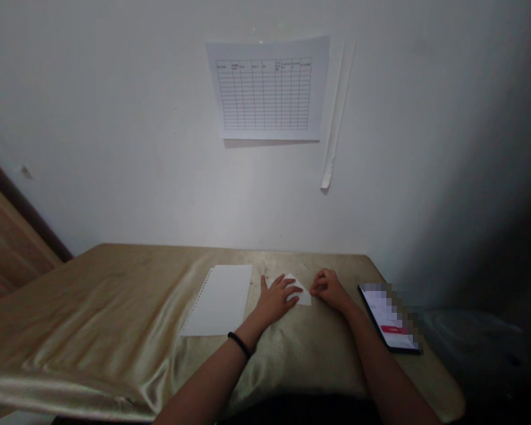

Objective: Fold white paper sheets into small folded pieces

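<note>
A small piece of folded white paper (305, 298) with a pointed top lies on the cloth-covered table in front of me. My left hand (276, 300) rests flat on it, fingers spread, covering its left part. At the paper's right edge is my right hand (330, 288), its fingers closed in a pinch on the corner. The fingertips partly hide that corner. Just left of my left hand lie white loose-leaf sheets (216, 301) with punched holes along one side.
A tablet or large phone (387, 319) with a lit screen, partly pixelated, lies right of my right forearm. Shiny gold cloth (115, 307) with wrinkles covers the table. On the wall behind hang a printed table sheet (268, 94) and a narrow paper strip (337, 118).
</note>
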A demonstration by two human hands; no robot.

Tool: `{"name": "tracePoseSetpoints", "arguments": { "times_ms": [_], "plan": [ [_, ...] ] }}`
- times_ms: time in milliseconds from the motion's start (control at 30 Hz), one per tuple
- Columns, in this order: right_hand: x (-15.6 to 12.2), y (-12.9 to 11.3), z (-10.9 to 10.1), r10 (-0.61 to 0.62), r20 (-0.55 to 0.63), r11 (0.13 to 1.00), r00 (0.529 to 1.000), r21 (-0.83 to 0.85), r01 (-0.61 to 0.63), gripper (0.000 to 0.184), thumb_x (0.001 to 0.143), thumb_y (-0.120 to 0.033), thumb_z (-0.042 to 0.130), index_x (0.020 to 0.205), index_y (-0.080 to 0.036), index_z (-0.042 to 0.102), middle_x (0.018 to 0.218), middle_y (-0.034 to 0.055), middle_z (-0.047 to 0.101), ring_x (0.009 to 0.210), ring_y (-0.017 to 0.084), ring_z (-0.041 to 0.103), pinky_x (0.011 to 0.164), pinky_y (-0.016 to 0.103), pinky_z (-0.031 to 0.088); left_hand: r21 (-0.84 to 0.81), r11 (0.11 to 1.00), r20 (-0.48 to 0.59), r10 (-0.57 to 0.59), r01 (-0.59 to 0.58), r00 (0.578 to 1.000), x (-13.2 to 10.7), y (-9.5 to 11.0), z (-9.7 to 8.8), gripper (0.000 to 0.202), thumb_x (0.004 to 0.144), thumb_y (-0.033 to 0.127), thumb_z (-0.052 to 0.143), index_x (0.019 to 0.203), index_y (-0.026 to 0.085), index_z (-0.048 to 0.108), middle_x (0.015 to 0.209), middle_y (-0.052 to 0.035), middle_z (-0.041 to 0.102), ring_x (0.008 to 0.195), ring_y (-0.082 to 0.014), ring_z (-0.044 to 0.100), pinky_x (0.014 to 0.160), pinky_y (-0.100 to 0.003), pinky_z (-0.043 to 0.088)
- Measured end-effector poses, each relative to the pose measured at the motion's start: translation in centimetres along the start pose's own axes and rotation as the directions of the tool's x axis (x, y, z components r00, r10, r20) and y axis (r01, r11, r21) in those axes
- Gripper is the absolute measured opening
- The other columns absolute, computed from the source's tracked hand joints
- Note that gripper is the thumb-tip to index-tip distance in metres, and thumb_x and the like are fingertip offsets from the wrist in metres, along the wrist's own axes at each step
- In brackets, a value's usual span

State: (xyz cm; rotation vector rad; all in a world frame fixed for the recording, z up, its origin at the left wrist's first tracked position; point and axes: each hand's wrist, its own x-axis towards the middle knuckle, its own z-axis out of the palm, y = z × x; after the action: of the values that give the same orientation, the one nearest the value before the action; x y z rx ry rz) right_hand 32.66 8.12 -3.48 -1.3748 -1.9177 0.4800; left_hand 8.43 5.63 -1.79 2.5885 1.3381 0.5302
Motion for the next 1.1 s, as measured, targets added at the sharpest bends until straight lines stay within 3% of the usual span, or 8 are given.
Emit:
{"name": "tracePoseSetpoints", "arguments": {
  "times_ms": [200,467,567,700,833,1000,1100],
  "plan": [
    [0.1,-0.1,0.6,-0.045,-0.061,0.999,0.997,-0.007,0.044,0.019,0.079,-0.028,0.071,0.096,-0.027,0.079,0.103,0.0076,0.062,0.110,0.025,0.051,0.106,0.042,0.040,0.009,1.000,-0.038,-0.010,0.010,0.999,-0.1,0.0,0.2,0.033,0.097,0.044,0.056,0.129,0.045,0.060,0.146,0.0016,0.055,0.141,-0.0337,0.039,0.110,-0.080,-0.003],
    [-0.2,-1.7,1.2,-0.063,0.067,0.977,0.996,-0.199,0.075,0.034,0.078,-0.041,0.077,0.112,-0.038,0.075,0.120,0.0061,0.061,0.120,0.028,0.046,0.109,0.046,0.036,-0.087,0.992,-0.058,-0.093,0.087,0.994,-0.3,0.0,-0.7,0.028,0.098,0.036,0.053,0.123,0.036,0.066,0.145,-0.0022,0.056,0.135,-0.0284,0.048,0.115,-0.074,0.004],
    [-0.2,-2.1,1.0,-0.030,0.068,0.970,0.997,-0.238,0.045,0.036,0.080,-0.035,0.074,0.116,-0.037,0.073,0.124,0.0065,0.059,0.123,0.029,0.044,0.109,0.047,0.035,-0.172,0.978,-0.048,-0.131,0.121,0.990,-0.2,-0.3,-1.3,0.028,0.097,0.029,0.052,0.119,0.033,0.068,0.144,-0.0029,0.057,0.133,-0.0264,0.051,0.117,-0.071,0.008],
    [-0.2,-1.7,0.2,0.026,0.028,0.958,0.999,-0.287,-0.017,0.037,0.082,-0.022,0.069,0.116,-0.035,0.073,0.125,0.0069,0.059,0.123,0.028,0.044,0.108,0.044,0.035,-0.278,0.952,-0.051,-0.147,0.127,0.988,0.0,-1.0,-1.8,0.032,0.092,0.019,0.052,0.117,0.029,0.069,0.135,-0.0052,0.063,0.127,-0.0246,0.056,0.119,-0.066,0.012],
    [-0.1,-1.3,-0.7,0.083,-0.037,0.931,0.996,-0.354,-0.091,0.032,0.084,-0.019,0.065,0.112,-0.033,0.075,0.121,0.0070,0.062,0.120,0.027,0.047,0.104,0.043,0.037,-0.287,0.952,0.003,-0.111,0.107,0.994,0.0,-1.4,-1.7,0.037,0.087,0.014,0.052,0.114,0.029,0.071,0.129,-0.0043,0.068,0.126,-0.0242,0.056,0.120,-0.064,0.009],
    [-0.1,-1.9,-0.9,0.056,-0.015,0.910,0.998,-0.411,-0.057,0.023,0.088,-0.018,0.060,0.101,-0.027,0.076,0.110,0.0058,0.068,0.111,0.024,0.055,0.099,0.041,0.037,-0.213,0.972,0.068,-0.084,0.097,0.994,-0.2,-1.3,-1.5,0.049,0.084,0.008,0.049,0.120,0.035,0.068,0.139,0.0002,0.062,0.136,-0.0222,0.048,0.118,-0.067,0.003],
    [-0.1,-2.3,-0.8,0.033,0.031,0.919,0.999,-0.394,-0.019,0.022,0.091,-0.019,0.056,0.100,-0.025,0.075,0.105,0.0055,0.069,0.105,0.021,0.060,0.096,0.037,0.040,-0.209,0.974,0.075,-0.075,0.089,0.994,-0.3,-1.4,-1.6,0.044,0.084,0.013,0.054,0.120,0.035,0.068,0.137,-0.0003,0.064,0.137,-0.0240,0.046,0.118,-0.067,0.004]
  ]
}}
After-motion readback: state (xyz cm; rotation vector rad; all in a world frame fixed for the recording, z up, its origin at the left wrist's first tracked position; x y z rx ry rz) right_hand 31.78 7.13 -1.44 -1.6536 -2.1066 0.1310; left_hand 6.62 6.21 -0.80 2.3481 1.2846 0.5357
